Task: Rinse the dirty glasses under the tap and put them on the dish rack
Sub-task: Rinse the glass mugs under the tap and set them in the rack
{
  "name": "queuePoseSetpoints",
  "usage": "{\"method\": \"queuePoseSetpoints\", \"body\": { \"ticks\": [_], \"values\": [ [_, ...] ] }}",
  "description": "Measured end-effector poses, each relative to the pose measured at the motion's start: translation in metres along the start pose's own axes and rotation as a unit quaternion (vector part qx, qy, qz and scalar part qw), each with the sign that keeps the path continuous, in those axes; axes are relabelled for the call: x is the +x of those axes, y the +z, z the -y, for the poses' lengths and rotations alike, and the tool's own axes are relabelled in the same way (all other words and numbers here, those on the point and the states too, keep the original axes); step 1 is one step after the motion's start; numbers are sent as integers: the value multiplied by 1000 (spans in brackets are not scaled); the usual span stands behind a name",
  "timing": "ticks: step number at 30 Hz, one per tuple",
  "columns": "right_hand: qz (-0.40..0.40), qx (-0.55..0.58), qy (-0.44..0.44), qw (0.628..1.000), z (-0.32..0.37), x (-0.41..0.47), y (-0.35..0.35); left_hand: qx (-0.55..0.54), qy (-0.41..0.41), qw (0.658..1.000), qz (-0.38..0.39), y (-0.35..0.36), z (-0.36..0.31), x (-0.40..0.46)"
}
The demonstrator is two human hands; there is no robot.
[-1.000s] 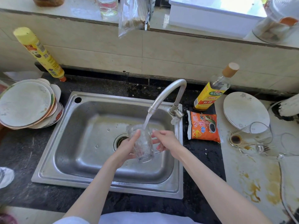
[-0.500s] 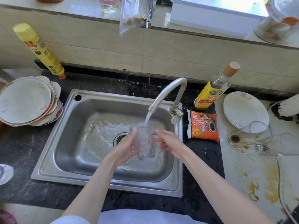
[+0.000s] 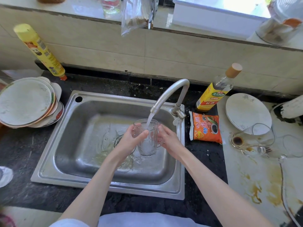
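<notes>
Glass mug (image 3: pixel 147 140) held upright under tap (image 3: pixel 165 97) w/ left hand (image 3: pixel 129 141) & right hand (image 3: pixel 168 141) curled round it, so water fills it.

A single wide-angle view from the person's head looks forward and steeply down, close over the rectangular stainless-steel sink (image 3: pixel 68 145) set in a dark stone counter (image 3: pixel 19 154). The beige tiled wall (image 3: pixel 164 51) fills the top; straight edges bow toward the frame's borders.

The orange sauce packet (image 3: pixel 205 127) carries large Chinese characters, "味莼园" and "特鲜酱". The bottle's (image 3: pixel 214 94) yellow label reads "料酒". Print on the yellow spray can (image 3: pixel 41 50) is illegible.
</notes>
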State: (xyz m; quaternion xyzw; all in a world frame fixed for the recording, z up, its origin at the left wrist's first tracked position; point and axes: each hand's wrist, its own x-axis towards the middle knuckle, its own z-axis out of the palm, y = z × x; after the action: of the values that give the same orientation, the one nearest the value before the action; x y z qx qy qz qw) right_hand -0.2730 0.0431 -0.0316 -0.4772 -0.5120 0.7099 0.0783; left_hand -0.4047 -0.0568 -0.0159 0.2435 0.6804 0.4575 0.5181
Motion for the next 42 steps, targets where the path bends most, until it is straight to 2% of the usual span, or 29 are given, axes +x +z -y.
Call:
{"method": "queuePoseSetpoints", "body": {
  "ticks": [5,10,12,16,19,23,27,30,32,35,38,40,42],
  "values": [
    [-32,1,-30,999,2,-9,13,-49,-7,998,-32,13,3,2],
    [-31,-133,-93,986,-9,-22,34,-81,-13,989,-119,25,-6,-1],
    [-26,-148,-104,983,-16,-18,39,-83,-2,988,-133,27,-10,-2],
    [-51,-67,-77,994,-16,-12,44,-38,4,992,-118,32,-13,2],
    [-58,-12,-73,996,-4,-11,43,-31,38,993,-107,37,-12,1],
    [-134,-5,-96,986,9,-6,46,-44,82,988,-124,43,-14,2],
    [-97,50,-129,986,13,-12,47,-40,123,980,-154,45,-17,2],
    [-86,48,-135,986,9,-9,50,-55,102,975,-188,45,-26,2],
    [-81,54,-121,988,5,-9,52,-65,51,972,-218,40,-28,10],
    [-103,74,-113,985,6,-10,52,-38,16,977,-208,35,-23,16],
    [-140,83,-70,984,9,-2,48,-9,77,985,-153,44,-18,6],
    [-131,80,-53,987,12,0,46,18,103,990,-97,46,-14,1],
    [-108,81,-79,988,11,-1,48,53,122,986,-104,46,-10,2]
  ]
}}
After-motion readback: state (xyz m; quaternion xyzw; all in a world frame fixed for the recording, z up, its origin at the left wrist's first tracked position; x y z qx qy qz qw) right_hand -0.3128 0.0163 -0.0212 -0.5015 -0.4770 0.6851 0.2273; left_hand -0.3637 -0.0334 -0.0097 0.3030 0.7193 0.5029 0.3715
